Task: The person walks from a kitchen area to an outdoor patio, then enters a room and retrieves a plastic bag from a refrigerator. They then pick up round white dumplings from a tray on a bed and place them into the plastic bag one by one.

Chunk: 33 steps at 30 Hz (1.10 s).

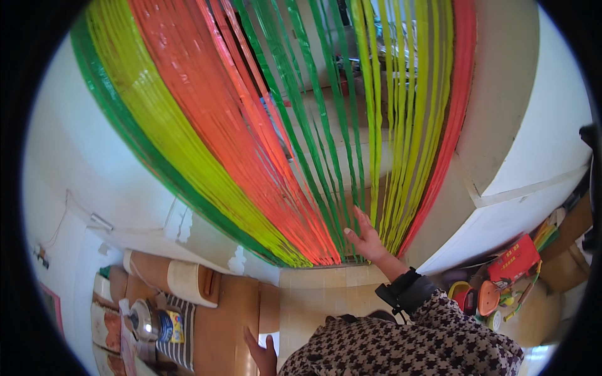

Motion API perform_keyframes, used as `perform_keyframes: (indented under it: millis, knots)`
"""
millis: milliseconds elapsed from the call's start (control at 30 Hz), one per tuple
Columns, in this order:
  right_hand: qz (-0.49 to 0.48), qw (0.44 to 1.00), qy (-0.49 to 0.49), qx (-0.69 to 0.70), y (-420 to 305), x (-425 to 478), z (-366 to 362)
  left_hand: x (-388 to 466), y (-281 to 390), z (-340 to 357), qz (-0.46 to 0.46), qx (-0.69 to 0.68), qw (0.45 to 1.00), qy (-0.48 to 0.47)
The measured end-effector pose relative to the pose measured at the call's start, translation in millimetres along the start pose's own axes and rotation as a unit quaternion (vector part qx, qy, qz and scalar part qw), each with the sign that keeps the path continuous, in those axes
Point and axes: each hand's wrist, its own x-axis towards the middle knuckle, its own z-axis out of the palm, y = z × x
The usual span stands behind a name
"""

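A doorway curtain of plastic strips hangs before me, with green strips [320, 108], orange-red strips [202, 84] and yellow-green strips [409, 113]. My right hand [369, 238] is raised at the lower part of the curtain, fingers apart, beside the green and yellow-green strips; whether it touches them I cannot tell. It holds nothing. My left hand [261, 353] is low at the bottom edge of the view, partly cut off, with thumb and fingers apart and nothing seen in it. A dark cuff and a houndstooth sleeve cover my right arm.
On the left, a brown sofa [225, 319] stands near a metal pot [145, 320] and a striped cloth [188, 308]. At the right are a white wall corner [475, 197], a red box [513, 261] and an orange plastic stool or basin [488, 298]. Tiled floor [324, 291] lies below the curtain.
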Motion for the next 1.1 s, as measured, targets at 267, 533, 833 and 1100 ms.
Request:
perform_keyframes:
  millis: [267, 533, 833, 1100]
  knots:
    - [0.101, 0.995, 0.001, 0.003, 9.0, 87.5, 106.9, 241.3, 126.6, 67.3, 0.26, -0.136, 0.913, -0.284]
    - [0.163, 0.97, -0.148, 0.102, 121.6, 162.3, 71.9, 400.6, 225.3, 161.6, 0.339, -0.15, 0.892, -0.261]
    - [0.403, 0.893, 0.191, 0.054, 316.2, 188.1, -89.6, 554.4, 135.3, 162.0, 0.066, 0.098, 0.993, 0.025]
    - [0.427, 0.852, 0.299, 0.048, 363.7, 241.3, -102.8, 577.8, 151.9, 205.3, -0.044, 0.23, 0.971, -0.042]
